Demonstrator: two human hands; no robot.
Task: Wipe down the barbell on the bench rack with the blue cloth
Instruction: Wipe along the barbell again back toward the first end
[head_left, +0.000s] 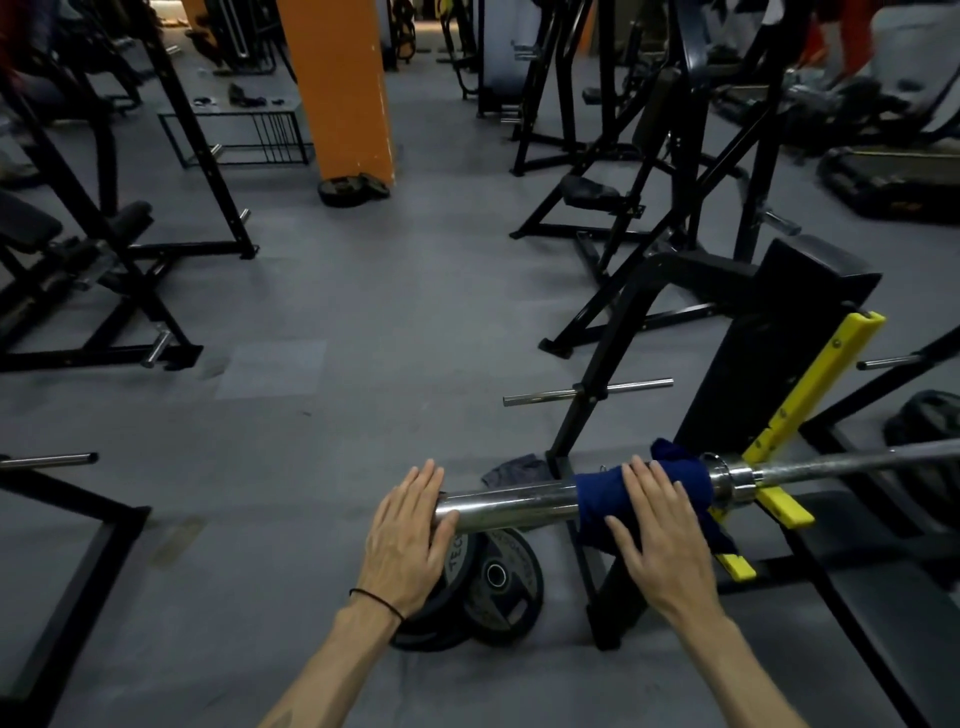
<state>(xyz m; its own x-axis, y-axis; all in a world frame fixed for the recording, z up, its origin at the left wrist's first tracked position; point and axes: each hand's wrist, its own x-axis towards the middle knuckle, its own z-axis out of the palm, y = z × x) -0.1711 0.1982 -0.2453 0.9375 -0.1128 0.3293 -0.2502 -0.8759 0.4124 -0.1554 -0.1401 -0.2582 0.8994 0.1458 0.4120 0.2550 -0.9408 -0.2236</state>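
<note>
Barbell (514, 503) lies level across the bench rack (779, 364), its chrome sleeve end reaching out to the left past the yellow hook guards (810, 384), thin shaft running off right toward the frame edge. Rack's black padded upright stands just behind the collar. Two black weight plates (498, 582) lean on the grey floor under the sleeve; a dark rag-like heap (514, 470) lies on the floor near the rack foot, too dim to identify. Blue cloth (608, 499) is draped over the sleeve beside the collar, folds hanging down the near side. Right hand (652, 525) lies flat on the cloth, fingers straight and spread, pressing it onto the metal. Left hand (408, 530) rests on the bare sleeve tip, fingers straight and together, thumb along the steel, seemingly steadying the bar. Judgement: wiping of the sleeve is under way, with bare chrome between the hands likely yet to be covered. Next move probably calls for sliding the cloth along toward the tip with pressure kept up, then shifting past the collar to the shaft.
</note>
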